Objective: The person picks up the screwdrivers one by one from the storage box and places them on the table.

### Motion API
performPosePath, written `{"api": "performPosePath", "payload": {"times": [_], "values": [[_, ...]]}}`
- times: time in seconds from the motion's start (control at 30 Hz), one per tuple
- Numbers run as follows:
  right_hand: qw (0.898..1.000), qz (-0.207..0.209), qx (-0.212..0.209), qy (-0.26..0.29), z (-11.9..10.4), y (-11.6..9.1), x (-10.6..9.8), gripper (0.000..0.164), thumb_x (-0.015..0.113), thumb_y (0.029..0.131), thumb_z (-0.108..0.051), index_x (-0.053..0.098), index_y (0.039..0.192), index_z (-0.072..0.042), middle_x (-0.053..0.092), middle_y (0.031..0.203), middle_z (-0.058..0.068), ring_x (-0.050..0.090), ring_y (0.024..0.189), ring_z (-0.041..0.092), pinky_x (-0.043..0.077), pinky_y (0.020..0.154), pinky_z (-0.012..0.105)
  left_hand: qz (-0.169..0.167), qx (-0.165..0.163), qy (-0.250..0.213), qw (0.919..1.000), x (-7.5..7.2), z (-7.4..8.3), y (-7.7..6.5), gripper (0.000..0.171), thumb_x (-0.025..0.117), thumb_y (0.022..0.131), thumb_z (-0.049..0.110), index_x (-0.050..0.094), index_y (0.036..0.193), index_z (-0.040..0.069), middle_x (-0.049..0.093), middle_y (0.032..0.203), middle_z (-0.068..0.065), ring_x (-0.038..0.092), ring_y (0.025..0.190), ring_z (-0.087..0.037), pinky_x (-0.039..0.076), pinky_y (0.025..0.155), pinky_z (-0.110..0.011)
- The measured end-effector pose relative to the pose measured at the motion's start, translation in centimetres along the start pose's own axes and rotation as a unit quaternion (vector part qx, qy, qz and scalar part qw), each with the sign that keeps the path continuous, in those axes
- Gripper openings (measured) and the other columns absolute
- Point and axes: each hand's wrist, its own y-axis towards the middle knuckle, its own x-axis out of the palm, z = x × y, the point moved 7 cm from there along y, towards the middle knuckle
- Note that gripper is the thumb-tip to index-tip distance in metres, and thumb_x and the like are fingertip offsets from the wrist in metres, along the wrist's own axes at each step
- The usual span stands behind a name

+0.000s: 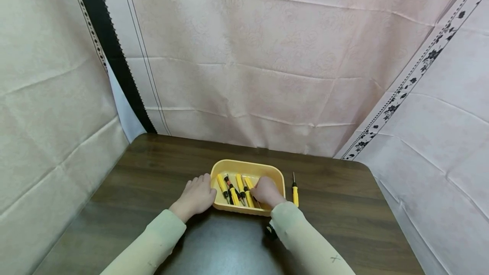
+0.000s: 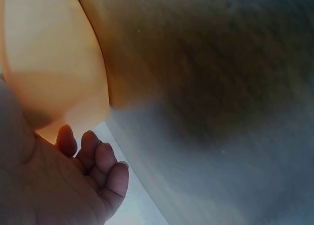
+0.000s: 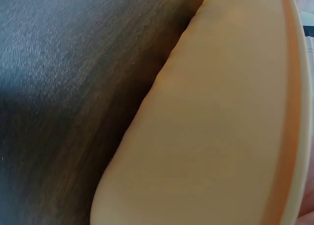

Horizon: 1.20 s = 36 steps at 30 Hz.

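Note:
A yellow plastic tray holds several small screwdrivers with yellow and black handles. My right hand reaches over the tray's right part and pinches one screwdriver near its collar; that handle slants up and left from the fingertips. In the right wrist view the tray's outer wall fills the middle, and the fingers are mostly hidden behind its rim. My left hand rests against the tray's left end. In the left wrist view its loosely bent fingers lie by the tray's outer wall.
A single screwdriver lies on the dark wooden table, right of the tray, tip pointing to the back. A small black object shows beneath the right forearm. Pale patterned cloth hangs behind the table and along its sides.

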Motion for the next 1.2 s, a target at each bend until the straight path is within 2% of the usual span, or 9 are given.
{"api": "performPosePath", "payload": {"times": [0.13, 0.3, 0.43, 0.57, 0.67, 0.8, 0.93, 1.03, 1.2], "values": [[1.0, -0.001, 0.002, -0.007, 0.2, 0.0, 0.0, 0.049, 0.065, 0.088, -0.017, 0.038, 0.047, -0.017, 0.027, 0.041, -0.007, 0.024, 0.037, 0.009, 0.024, 0.038, 0.025, 0.0, 0.003, -0.004, 1.0, 0.0, 0.2, -0.1, 0.03, 0.045, 0.094, 0.027, 0.049, 0.111, 0.002, 0.048, 0.09, -0.005, 0.042, 0.078, -0.023, 0.032, 0.071, -0.039], [1.0, 0.002, -0.002, 0.002, 0.3, 0.0, -0.2, 0.044, 0.071, 0.083, -0.017, 0.041, 0.05, -0.016, 0.033, 0.045, -0.006, 0.03, 0.04, 0.01, 0.027, 0.04, 0.025, -0.001, 0.005, -0.007, 1.0, -0.1, 0.4, -0.2, 0.03, 0.045, 0.094, 0.027, 0.049, 0.11, 0.002, 0.049, 0.089, -0.005, 0.042, 0.078, -0.023, 0.032, 0.071, -0.039], [0.999, 0.001, -0.006, 0.047, 0.4, -0.3, -0.7, 0.037, 0.072, 0.082, -0.014, 0.045, 0.058, -0.013, 0.037, 0.049, -0.003, 0.035, 0.043, 0.012, 0.029, 0.042, 0.026, -0.005, 0.003, -0.006, 1.0, 0.0, 0.6, -0.2, 0.032, 0.046, 0.094, 0.027, 0.049, 0.113, 0.001, 0.05, 0.092, -0.006, 0.043, 0.079, -0.023, 0.032, 0.072, -0.04], [0.993, 0.023, -0.03, 0.109, 0.2, -0.7, -1.9, 0.015, 0.07, 0.084, -0.012, 0.056, 0.079, -0.006, 0.05, 0.064, 0.0, 0.046, 0.054, 0.012, 0.039, 0.048, 0.026, -0.008, 0.002, -0.007, 0.9999, 0.2, 0.6, -0.3, 0.037, 0.045, 0.094, 0.028, 0.048, 0.118, -0.001, 0.052, 0.096, -0.008, 0.045, 0.081, -0.023, 0.034, 0.073, -0.041], [0.987, 0.041, -0.057, 0.146, -0.1, -0.9, -2.8, 0.015, 0.066, 0.085, -0.012, 0.06, 0.095, -0.004, 0.059, 0.078, 0.004, 0.054, 0.063, 0.014, 0.046, 0.057, 0.029, -0.003, 0.005, -0.011, 0.9999, 0.1, 0.4, -0.3, 0.038, 0.045, 0.095, 0.028, 0.049, 0.119, -0.001, 0.053, 0.097, -0.007, 0.045, 0.082, -0.022, 0.034, 0.075, -0.04], [0.972, 0.033, -0.071, 0.221, 0.1, -0.8, -3.4, 0.017, 0.066, 0.087, -0.014, 0.061, 0.1, -0.004, 0.062, 0.087, 0.008, 0.06, 0.071, 0.018, 0.053, 0.066, 0.036, 0.008, 0.016, -0.01, 0.9998, -0.2, 0.2, -0.3, 0.031, 0.045, 0.095, 0.028, 0.051, 0.111, 0.001, 0.051, 0.089, -0.005, 0.045, 0.078, -0.022, 0.034, 0.073, -0.04], [0.954, 0.023, -0.057, 0.294, 0.6, -0.8, -3.7, 0.023, 0.067, 0.089, -0.017, 0.06, 0.105, -0.003, 0.061, 0.094, 0.011, 0.061, 0.081, 0.021, 0.054, 0.074, 0.044, 0.021, 0.031, 0.003, 0.9993, -0.8, 0.4, -0.1, 0.036, 0.043, 0.099, 0.035, 0.053, 0.107, 0.002, 0.051, 0.088, -0.006, 0.047, 0.08, -0.023, 0.035, 0.074, -0.041], [0.945, 0.023, -0.043, 0.324, 0.9, -0.9, -4.0, 0.026, 0.066, 0.09, -0.021, 0.06, 0.108, -0.003, 0.06, 0.097, 0.01, 0.061, 0.085, 0.021, 0.054, 0.075, 0.041, 0.017, 0.027, -0.005, 0.9995, -0.9, 0.6, 0.1, 0.046, 0.042, 0.1, 0.041, 0.054, 0.114, -0.001, 0.053, 0.095, -0.008, 0.049, 0.086, -0.025, 0.037, 0.078, -0.044], [0.929, 0.021, -0.038, 0.369, 0.8, -1.3, -4.7, 0.027, 0.067, 0.091, -0.019, 0.06, 0.109, 0.0, 0.06, 0.098, 0.013, 0.062, 0.088, 0.023, 0.053, 0.079, 0.045, 0.0, 0.017, -0.037, 0.9991, -0.5, 0.6, 0.6, 0.034, 0.043, 0.098, 0.028, 0.051, 0.114, -0.001, 0.05, 0.091, -0.007, 0.047, 0.082, -0.024, 0.036, 0.074, -0.042]]}}
